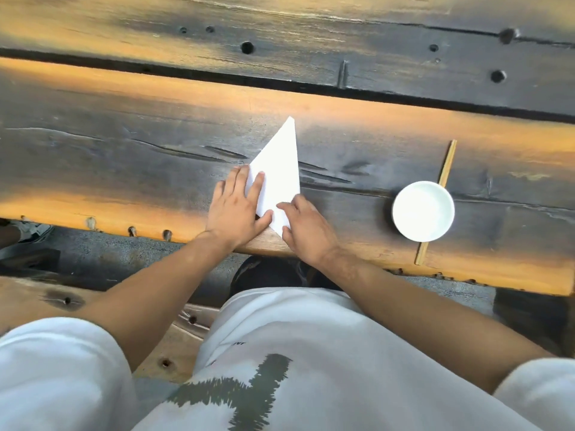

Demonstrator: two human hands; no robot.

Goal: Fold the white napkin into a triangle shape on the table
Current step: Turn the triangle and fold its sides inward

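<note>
A: Head view: the white napkin (277, 172) lies flat on the table (124, 157) near its front edge, a narrow pointed shape with its tip toward 12 o'clock. How will it handle?

B: Very light and thin, I judge, and limp rather than stiff. It looks to hold a crease, but it could slide on the wood, so one hand should pin it while the other works. The best holds are the corners and free edges, not the middle.

A: And the hands?

B: The left hand (236, 209) lies flat at the napkin's 8 o'clock side, fingers straight and spread, the forefinger pressing on the paper, thumb reaching toward its lower point. The right hand (303, 227) sits at 5 o'clock, fingers bent, its fingertips touching the lower right edge; whether it pinches the edge or only presses, I cannot tell. Both forearms reach in from 6 o'clock.

A: Anything else nearby?

B: A white bowl (423, 210) at 3 o'clock, well apart, resting on a chopstick (448, 163).
</note>
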